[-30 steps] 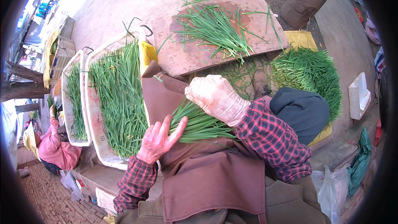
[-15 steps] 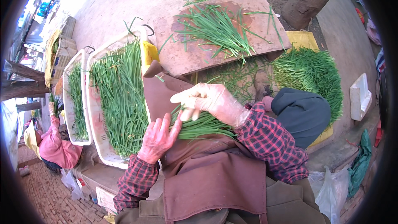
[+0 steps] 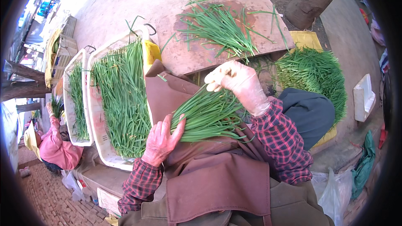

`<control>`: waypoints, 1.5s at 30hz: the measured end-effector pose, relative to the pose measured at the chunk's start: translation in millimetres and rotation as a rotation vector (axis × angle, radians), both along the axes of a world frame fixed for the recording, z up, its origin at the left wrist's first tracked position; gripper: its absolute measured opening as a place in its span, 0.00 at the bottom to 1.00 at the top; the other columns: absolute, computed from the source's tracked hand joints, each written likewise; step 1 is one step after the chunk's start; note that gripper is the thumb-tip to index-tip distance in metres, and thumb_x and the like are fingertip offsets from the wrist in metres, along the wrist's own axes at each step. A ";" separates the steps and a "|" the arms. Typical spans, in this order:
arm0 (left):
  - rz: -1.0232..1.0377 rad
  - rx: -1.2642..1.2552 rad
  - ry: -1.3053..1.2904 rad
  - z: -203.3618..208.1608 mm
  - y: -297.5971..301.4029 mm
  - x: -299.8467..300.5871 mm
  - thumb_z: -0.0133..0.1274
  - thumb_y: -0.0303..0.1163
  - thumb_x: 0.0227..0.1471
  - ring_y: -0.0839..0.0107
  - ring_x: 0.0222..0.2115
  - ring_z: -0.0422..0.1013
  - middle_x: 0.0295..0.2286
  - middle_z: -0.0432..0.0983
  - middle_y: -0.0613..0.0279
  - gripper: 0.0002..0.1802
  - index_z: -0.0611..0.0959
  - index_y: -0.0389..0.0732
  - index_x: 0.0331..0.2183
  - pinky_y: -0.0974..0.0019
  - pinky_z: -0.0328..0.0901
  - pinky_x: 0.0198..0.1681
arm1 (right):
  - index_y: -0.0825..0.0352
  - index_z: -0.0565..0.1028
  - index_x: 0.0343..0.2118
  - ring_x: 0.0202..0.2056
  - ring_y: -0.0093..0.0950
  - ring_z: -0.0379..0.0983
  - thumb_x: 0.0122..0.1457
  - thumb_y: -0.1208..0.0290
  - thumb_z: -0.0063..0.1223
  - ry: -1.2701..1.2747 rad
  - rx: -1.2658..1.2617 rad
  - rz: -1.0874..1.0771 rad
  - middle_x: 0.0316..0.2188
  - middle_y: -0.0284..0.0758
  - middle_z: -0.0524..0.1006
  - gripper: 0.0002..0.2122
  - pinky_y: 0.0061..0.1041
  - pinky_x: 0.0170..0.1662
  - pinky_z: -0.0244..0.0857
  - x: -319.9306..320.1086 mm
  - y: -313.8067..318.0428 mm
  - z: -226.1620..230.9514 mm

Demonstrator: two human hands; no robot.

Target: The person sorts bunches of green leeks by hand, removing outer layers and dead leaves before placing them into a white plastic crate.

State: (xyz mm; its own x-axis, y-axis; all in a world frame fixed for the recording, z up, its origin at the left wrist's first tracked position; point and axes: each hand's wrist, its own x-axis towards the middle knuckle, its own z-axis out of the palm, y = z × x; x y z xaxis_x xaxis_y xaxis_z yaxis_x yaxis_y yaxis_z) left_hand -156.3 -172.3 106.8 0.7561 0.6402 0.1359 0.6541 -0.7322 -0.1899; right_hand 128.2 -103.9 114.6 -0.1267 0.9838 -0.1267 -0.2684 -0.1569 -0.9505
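A bunch of green chives [image 3: 209, 115] lies across the brown apron [image 3: 217, 180] on my lap. My bare left hand [image 3: 161, 142] is closed around the left end of the bunch, with the thumb on top. Above the bunch, my right hand [image 3: 240, 84], in a thin pale glove, pinches what looks like a single chive leaf at its fingertips. The rest of the leaves fan out to the right beneath that hand.
On my left stand two white crates [image 3: 93, 113] filled with chives. Ahead, a loose heap of chives [image 3: 220, 27] lies on a low board [image 3: 180, 60]. A dense pile [image 3: 314, 79] rests on yellow sacking at right, near a tree trunk [image 3: 312, 2]. Another person [image 3: 63, 150] sits far left.
My right hand has risen and moved right, away from my left hand, uncovering the bunch, whose leaves now spread wider. My left hand has barely moved.
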 end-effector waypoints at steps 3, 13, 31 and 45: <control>-0.009 -0.009 0.013 4.1 1.5 1.8 0.50 0.27 0.50 0.67 0.30 0.70 0.43 0.73 0.46 0.27 0.76 0.44 0.54 0.68 0.66 0.31 | 0.70 0.78 0.37 0.29 0.18 0.75 0.59 0.72 0.59 -0.135 -0.076 0.053 0.28 0.32 0.79 0.07 0.20 0.35 0.70 0.8 -6.3 -11.3; -0.093 -0.025 0.028 5.6 8.0 1.4 0.50 0.28 0.50 0.65 0.29 0.69 0.42 0.73 0.44 0.27 0.76 0.43 0.54 0.67 0.65 0.30 | 0.68 0.80 0.38 0.19 0.23 0.74 0.63 0.63 0.53 -0.874 0.902 0.593 0.23 0.38 0.79 0.12 0.24 0.27 0.68 -51.0 -12.8 -28.7; 0.039 0.096 -0.046 -0.3 -6.6 -15.7 0.50 0.26 0.49 0.68 0.27 0.71 0.41 0.75 0.50 0.27 0.78 0.46 0.54 0.68 0.66 0.30 | 0.71 0.78 0.46 0.42 0.33 0.78 0.59 0.72 0.58 -0.782 0.262 -0.191 0.40 0.40 0.81 0.13 0.26 0.48 0.70 51.5 -6.5 -47.8; 0.058 0.150 -0.164 -13.5 -16.6 -23.7 0.55 0.22 0.47 0.64 0.24 0.71 0.36 0.76 0.47 0.23 0.82 0.43 0.48 0.66 0.66 0.25 | 0.71 0.78 0.43 0.39 0.35 0.78 0.56 0.62 0.62 -0.693 0.169 0.364 0.38 0.43 0.80 0.18 0.28 0.43 0.70 7.4 -9.2 -80.9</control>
State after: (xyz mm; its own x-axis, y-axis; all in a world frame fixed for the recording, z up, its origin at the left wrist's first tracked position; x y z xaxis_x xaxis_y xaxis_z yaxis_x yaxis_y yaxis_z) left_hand -180.0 -188.9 93.3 0.6787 0.6450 0.3513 0.7252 -0.6642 -0.1815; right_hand 135.6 -113.1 33.7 -0.3909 0.9087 -0.1467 0.4320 0.0404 -0.9009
